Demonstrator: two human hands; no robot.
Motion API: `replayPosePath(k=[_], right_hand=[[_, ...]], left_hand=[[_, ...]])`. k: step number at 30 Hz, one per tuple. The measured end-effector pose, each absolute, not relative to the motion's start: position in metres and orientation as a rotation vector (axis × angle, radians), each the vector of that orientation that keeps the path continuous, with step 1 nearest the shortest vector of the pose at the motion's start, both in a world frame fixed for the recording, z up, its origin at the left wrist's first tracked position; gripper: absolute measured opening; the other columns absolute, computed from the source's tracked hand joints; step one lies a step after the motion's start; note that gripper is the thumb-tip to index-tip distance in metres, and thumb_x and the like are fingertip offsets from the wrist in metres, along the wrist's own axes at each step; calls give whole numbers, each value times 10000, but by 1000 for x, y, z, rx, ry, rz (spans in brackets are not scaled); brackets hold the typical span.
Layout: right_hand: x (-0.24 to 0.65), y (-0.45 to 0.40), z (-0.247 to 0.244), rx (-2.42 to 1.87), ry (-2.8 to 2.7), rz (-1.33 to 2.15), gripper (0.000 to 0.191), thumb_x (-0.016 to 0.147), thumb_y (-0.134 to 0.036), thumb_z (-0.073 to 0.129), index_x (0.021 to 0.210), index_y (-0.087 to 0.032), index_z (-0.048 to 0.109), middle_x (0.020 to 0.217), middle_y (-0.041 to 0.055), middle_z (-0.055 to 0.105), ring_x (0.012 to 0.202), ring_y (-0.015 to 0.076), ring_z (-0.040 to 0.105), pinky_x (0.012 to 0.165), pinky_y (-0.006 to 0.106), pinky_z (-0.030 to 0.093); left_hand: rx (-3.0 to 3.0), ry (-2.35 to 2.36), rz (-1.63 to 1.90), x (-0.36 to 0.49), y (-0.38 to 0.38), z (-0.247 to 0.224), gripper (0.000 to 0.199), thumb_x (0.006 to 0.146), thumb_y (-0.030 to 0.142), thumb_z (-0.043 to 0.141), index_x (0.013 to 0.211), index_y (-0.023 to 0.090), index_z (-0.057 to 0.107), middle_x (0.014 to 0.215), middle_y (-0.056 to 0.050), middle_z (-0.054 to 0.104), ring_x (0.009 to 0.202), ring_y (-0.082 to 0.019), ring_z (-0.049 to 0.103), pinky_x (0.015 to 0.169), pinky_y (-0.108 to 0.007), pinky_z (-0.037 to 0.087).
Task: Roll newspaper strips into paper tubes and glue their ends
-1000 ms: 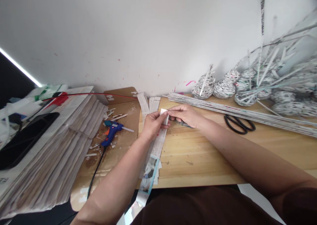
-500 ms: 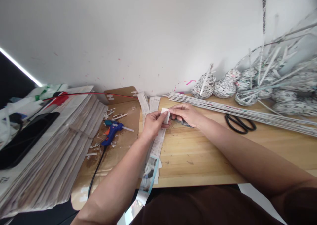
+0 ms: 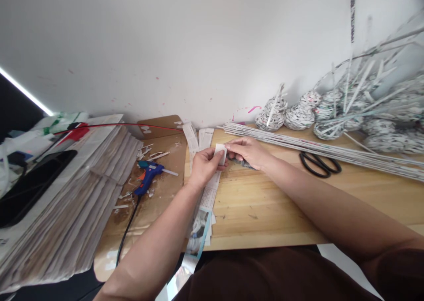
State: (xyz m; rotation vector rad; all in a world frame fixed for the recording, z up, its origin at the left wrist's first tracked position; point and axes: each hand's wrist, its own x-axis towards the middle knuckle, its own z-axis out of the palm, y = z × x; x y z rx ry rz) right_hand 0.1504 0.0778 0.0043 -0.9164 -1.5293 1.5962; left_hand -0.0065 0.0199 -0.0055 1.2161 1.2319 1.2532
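Note:
A small white paper strip (image 3: 220, 153) is pinched upright between the thumb and fingers of my left hand (image 3: 204, 165). My right hand (image 3: 247, 151) closes its thumb and forefinger at the strip's upper right corner. Beneath the right hand a dark grey, ridged thing (image 3: 245, 163) shows only in part; its kind is hidden. Long newspaper strips (image 3: 209, 195) lie under and behind my left hand, and their near end hangs over the table's front edge.
A blue glue gun (image 3: 149, 177) lies on brown cardboard (image 3: 168, 223) among paper scraps. Left stands a thick newspaper stack (image 3: 86, 195) with a black phone (image 3: 39, 188) on it. Rolled paper sticks (image 3: 298, 143), black-handled scissors (image 3: 320, 164) and woven paper shapes (image 3: 271, 113) lie to the right.
The view has shifted very slightly. Both hands keep nearly the same hold on the white paper strip.

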Motion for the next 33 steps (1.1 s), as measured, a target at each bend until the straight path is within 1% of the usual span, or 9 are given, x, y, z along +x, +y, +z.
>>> replayPosePath(k=[5,9,12,16,20,22,26,29,33], right_hand=[[145,77,2,-950,-1400,1603,300,640,-388,775,755,-116,722,537,15,582,465,70,454,361,179,214],[144,77,1,-960,-1377,1590,315,614,-382,799,762,-114,728,543,14,584,486,79,473,365,181,220],[144,75,2,-961,-1384,1568,323,598,-392,807,739,-115,719,551,7,581,504,84,480,383,189,250],[141,70,5,-971,-1422,1504,344,572,-425,815,669,-125,676,549,-9,566,493,79,453,412,205,289],[141,69,6,-935,-1410,1483,371,601,-451,800,585,-153,580,525,-25,533,463,67,414,399,201,267],[144,72,6,-893,-1405,1545,352,651,-462,771,628,-156,599,546,-19,541,474,70,427,387,194,248],[153,77,8,-823,-1546,1689,327,715,-459,722,794,-142,696,625,-3,579,494,64,441,386,187,245],[156,77,10,-803,-1625,1712,320,731,-438,710,791,-124,715,601,-16,560,448,41,377,389,191,225],[154,76,9,-818,-1576,1707,292,689,-390,749,776,-112,728,600,-5,575,448,37,373,391,192,207]], left_hand=[[1219,1228,1248,-5,19,-7,311,739,438,688,806,135,669,690,-45,693,655,-188,672,585,-291,568],[1210,1223,1238,-4,19,-8,304,737,428,689,803,132,668,690,-44,691,648,-189,672,589,-296,567],[1223,1207,1230,-4,19,-8,310,749,435,681,812,131,672,689,-38,685,640,-184,667,587,-293,564],[1226,1196,1213,-3,18,-7,310,758,437,679,831,135,681,696,-35,683,632,-177,661,589,-288,563],[1193,1170,1221,-3,18,-5,325,753,449,685,842,136,686,697,-42,688,634,-179,667,569,-273,556],[1170,1162,1226,-4,19,-5,349,746,464,691,845,128,689,691,-48,690,619,-178,666,559,-275,556],[1139,1132,1213,-6,20,-4,402,743,500,688,863,116,697,695,-69,702,592,-172,665,546,-272,555],[1131,1112,1187,-6,20,-4,418,746,510,683,858,108,700,691,-80,704,571,-164,660,520,-254,543],[1148,1127,1163,-6,20,-5,403,755,501,678,847,110,702,678,-76,699,552,-156,654,501,-238,534]])
